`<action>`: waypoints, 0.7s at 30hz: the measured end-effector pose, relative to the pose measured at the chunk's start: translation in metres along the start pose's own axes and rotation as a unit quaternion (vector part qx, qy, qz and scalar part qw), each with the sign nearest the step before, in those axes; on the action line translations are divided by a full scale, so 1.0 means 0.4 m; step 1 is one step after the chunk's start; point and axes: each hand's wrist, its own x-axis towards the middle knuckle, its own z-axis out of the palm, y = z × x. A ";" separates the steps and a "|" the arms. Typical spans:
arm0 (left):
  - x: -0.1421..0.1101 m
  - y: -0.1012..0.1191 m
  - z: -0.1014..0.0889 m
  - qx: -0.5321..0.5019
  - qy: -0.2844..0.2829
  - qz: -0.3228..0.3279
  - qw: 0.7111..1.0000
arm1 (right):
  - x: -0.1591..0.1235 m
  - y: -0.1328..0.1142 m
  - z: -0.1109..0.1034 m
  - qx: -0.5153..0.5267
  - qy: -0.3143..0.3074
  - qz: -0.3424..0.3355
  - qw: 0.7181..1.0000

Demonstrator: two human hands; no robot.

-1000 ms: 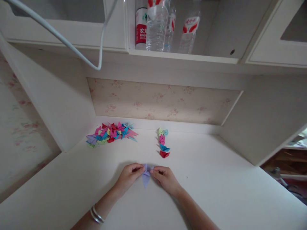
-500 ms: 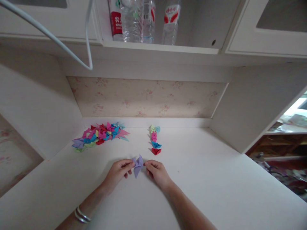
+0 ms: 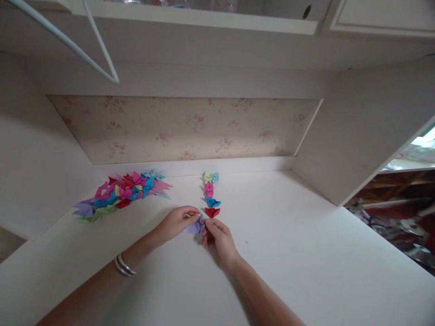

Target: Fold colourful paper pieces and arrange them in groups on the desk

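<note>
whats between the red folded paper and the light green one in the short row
In the head view, a blue folded paper and a pink one lie between the red folded paper and the light green one.

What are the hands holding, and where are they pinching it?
A folded purple paper: the left hand and right hand hold its upper and right edges; which fold is too small to tell.

Both forearms reach forward, the hands (image 3: 201, 228) meeting with fingers bent.
</note>
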 end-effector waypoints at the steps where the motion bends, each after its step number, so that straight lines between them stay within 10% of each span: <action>1: -0.005 -0.004 0.000 -0.011 0.001 -0.009 1.000 | 0.001 -0.002 -0.001 0.017 0.005 -0.004 1.000; 13: -0.064 -0.047 -0.036 0.048 -0.049 -0.031 0.997 | 0.004 0.005 0.003 0.023 -0.033 -0.021 0.999; 21: -0.074 0.027 -0.091 0.142 0.064 -0.066 0.986 | 0.005 0.011 0.003 0.013 -0.039 -0.027 0.999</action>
